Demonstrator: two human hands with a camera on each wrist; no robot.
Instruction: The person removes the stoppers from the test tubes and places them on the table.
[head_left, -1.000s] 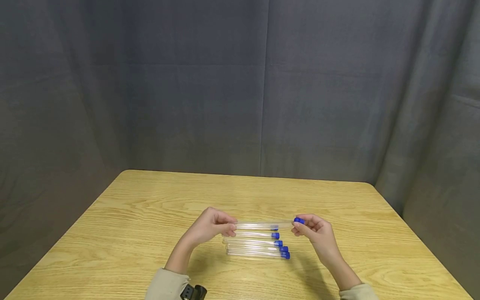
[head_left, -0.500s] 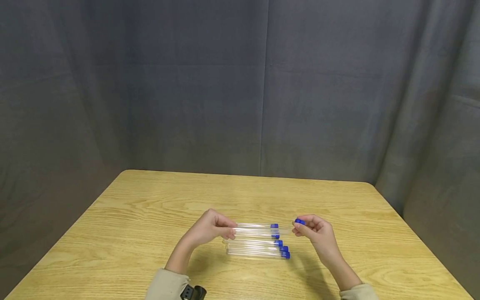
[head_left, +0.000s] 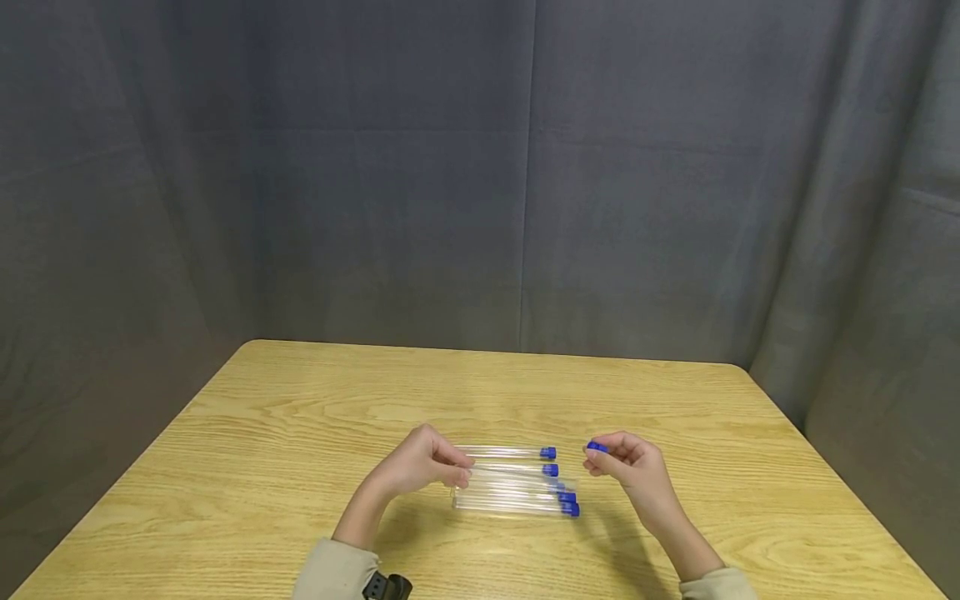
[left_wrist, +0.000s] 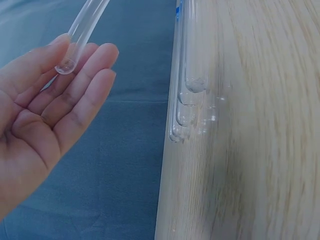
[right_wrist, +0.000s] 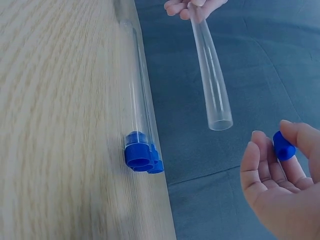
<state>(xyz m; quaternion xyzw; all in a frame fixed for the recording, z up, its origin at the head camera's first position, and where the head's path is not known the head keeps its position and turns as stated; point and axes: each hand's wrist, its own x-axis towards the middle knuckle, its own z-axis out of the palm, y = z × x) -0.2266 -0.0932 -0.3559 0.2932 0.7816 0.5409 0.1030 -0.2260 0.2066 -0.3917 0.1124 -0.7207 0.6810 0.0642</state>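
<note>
My left hand (head_left: 420, 461) pinches the rounded closed end of a clear test tube (right_wrist: 212, 75) between thumb and fingers, above the table. The tube's open mouth points toward my right hand (head_left: 633, 467), with a gap between them. Thumb and fingers of that hand pinch a blue cap (right_wrist: 284, 146), apart from the tube. Below, several capped test tubes (head_left: 510, 505) lie side by side on the table, their blue caps toward the right. In the head view the held tube overlaps some of them.
The wooden table (head_left: 330, 392) extends around the tubes, with its far edge before a dark grey curtain (head_left: 390, 208). A black device (head_left: 386, 586) is strapped at the left sleeve.
The tube has come away from the cap: my left hand drew it slightly left and then lowered it toward me. My right hand has stayed nearly still with the cap.
</note>
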